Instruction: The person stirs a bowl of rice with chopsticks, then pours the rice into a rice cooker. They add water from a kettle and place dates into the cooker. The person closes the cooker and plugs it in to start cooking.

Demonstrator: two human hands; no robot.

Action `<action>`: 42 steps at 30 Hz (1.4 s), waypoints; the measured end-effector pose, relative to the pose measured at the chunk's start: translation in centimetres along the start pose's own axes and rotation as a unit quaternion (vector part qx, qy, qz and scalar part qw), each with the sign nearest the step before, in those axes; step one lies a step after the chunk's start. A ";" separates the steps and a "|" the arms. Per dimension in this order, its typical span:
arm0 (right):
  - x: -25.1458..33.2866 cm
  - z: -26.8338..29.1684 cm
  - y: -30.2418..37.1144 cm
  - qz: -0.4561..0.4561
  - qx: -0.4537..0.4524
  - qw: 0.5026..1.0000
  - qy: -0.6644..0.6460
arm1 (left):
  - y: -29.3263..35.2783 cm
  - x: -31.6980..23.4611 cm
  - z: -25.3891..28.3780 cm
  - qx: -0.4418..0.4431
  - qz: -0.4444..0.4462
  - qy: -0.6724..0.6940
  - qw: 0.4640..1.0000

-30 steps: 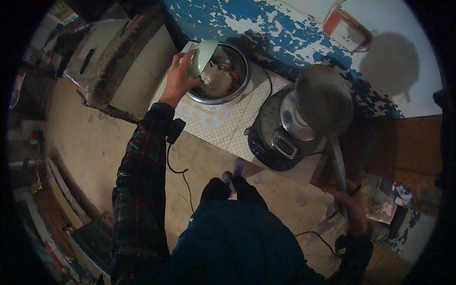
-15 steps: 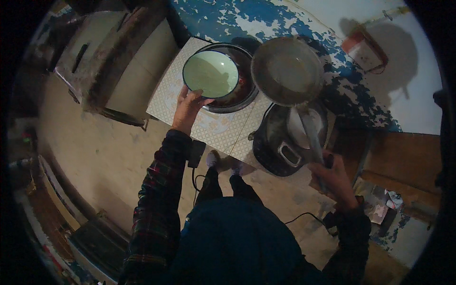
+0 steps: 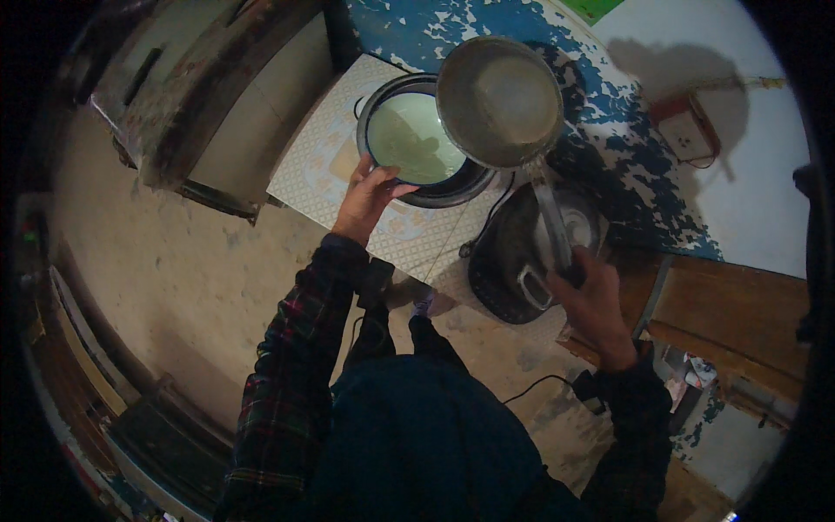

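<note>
My left hand (image 3: 372, 204) grips the near rim of a pale green bowl (image 3: 409, 130) with a dark edge, thumb on the inner side. The bowl is over a dark round pot (image 3: 435, 196), which it largely hides. My right hand (image 3: 596, 300) is closed round the long handle of a grey metal pan (image 3: 500, 100). The pan's left rim overlaps the bowl's right side in this view; whether they touch I cannot tell. Below the pan's handle stands a black rice cooker (image 3: 509, 252) with a light handle loop.
The pot stands on a patterned tiled table (image 3: 304, 165) against a wall (image 3: 409, 39) of peeling blue paint. A worn pale cabinet (image 3: 270, 104) is at the left. Wooden furniture (image 3: 731, 296) stands to the right. A dark cord (image 3: 535, 383) trails over the floor.
The pan has moved left, so its rim now overlaps the bowl in view. The bowl has shifted right over the pot. My view has shifted slightly too. Both hands keep their grip.
</note>
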State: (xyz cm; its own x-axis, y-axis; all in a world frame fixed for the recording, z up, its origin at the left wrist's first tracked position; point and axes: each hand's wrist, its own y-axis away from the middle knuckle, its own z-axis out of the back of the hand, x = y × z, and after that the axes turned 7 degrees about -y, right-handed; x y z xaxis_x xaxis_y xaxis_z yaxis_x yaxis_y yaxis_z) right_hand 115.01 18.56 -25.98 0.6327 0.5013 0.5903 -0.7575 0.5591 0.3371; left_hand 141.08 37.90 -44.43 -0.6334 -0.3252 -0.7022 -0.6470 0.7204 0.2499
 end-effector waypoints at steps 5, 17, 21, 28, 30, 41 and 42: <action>1.3 -0.1 0.2 0.035 -0.044 0.995 0.087 | -0.3 0.0 0.6 0.000 0.021 -0.018 1.000; 2.6 -0.8 0.4 -0.091 -0.030 0.958 -0.271 | -0.6 0.1 0.8 -0.007 -0.004 -0.012 1.000; 2.7 -0.3 0.7 -0.138 -0.019 0.921 -0.365 | -0.6 -1.0 0.6 -0.048 -0.003 -0.093 0.995; 1.5 -0.1 0.9 -0.158 -0.037 0.914 -0.371 | -1.8 -1.4 0.9 -0.086 -0.055 -0.234 0.967; 1.1 0.1 1.2 -0.153 -0.040 0.914 -0.373 | -2.6 -1.4 0.6 -0.097 -0.089 -0.286 0.949; -0.5 0.3 1.6 -0.172 -0.024 0.918 -0.355 | -4.1 -3.0 -1.0 -0.025 -0.213 -0.544 0.811; -0.6 0.3 1.6 -0.183 -0.023 0.915 -0.358 | -4.0 -3.1 -1.0 -0.030 -0.189 -0.463 0.865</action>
State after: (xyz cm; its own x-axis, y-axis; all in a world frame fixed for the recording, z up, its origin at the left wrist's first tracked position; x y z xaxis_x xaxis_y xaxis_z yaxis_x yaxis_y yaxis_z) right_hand 113.36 18.97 -25.54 0.5624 -0.2766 0.7792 -0.4984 0.6385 0.5864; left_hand 145.19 35.36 -42.60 0.2221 0.1207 -0.9675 -0.7720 0.6279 -0.0988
